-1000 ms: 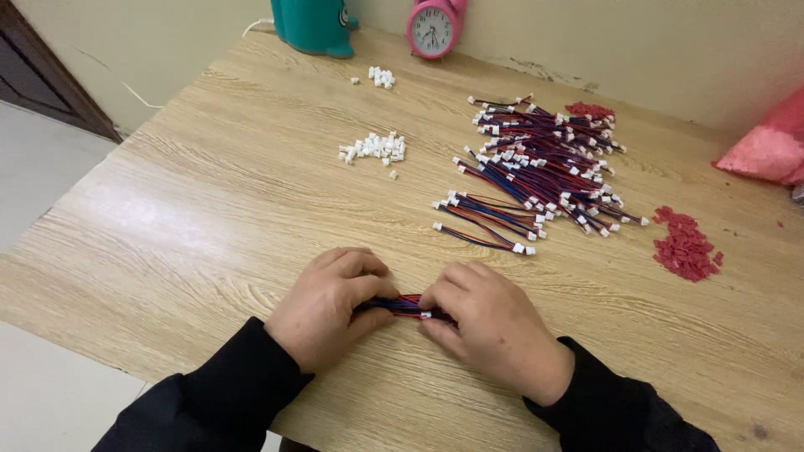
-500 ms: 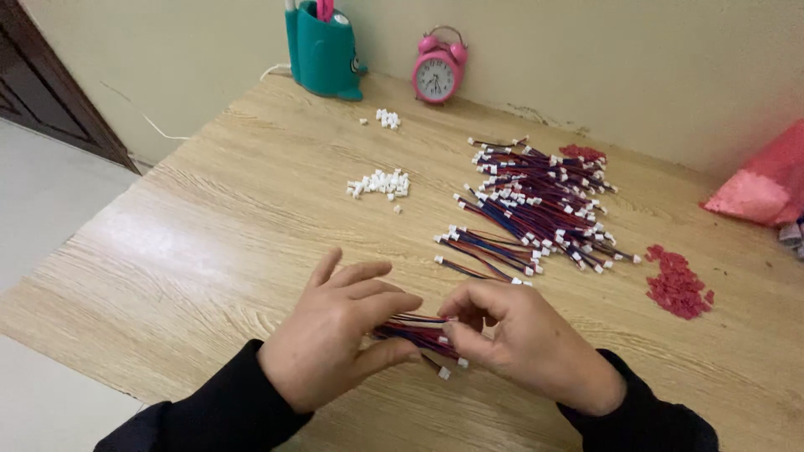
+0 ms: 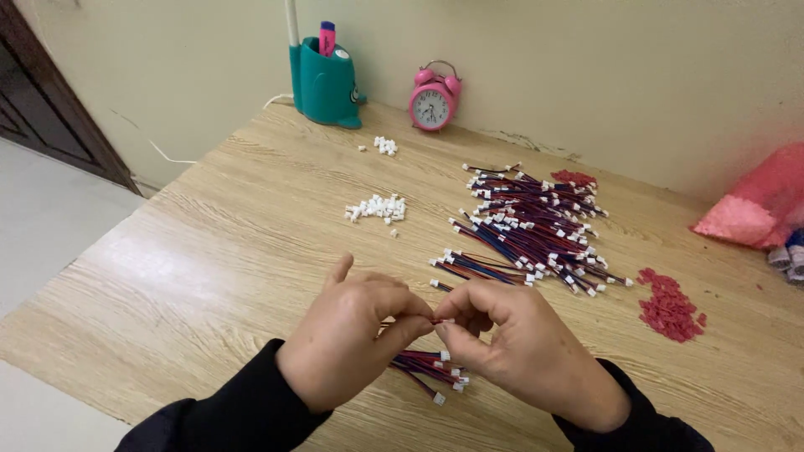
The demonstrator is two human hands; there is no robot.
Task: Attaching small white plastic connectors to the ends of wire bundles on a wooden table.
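My left hand (image 3: 356, 339) and my right hand (image 3: 515, 343) meet above the near part of the wooden table (image 3: 209, 251). Their fingertips pinch a thin red wire end (image 3: 437, 321) between them. Under the hands lies a small bundle of red and blue wires with white connectors (image 3: 431, 368). A big pile of the same connector wires (image 3: 532, 230) lies beyond the right hand. A heap of small white connector housings (image 3: 377, 208) sits beyond the left hand.
A second little group of white housings (image 3: 385, 146) lies farther back. A teal pen holder (image 3: 325, 84) and a pink alarm clock (image 3: 433, 105) stand by the wall. Red small parts (image 3: 667, 305) and a pink bag (image 3: 754, 209) are on the right.
Both hands lifted off the table from the wire bundle and now pinch a wire end together. The camera view tilted up, showing more of the wall.
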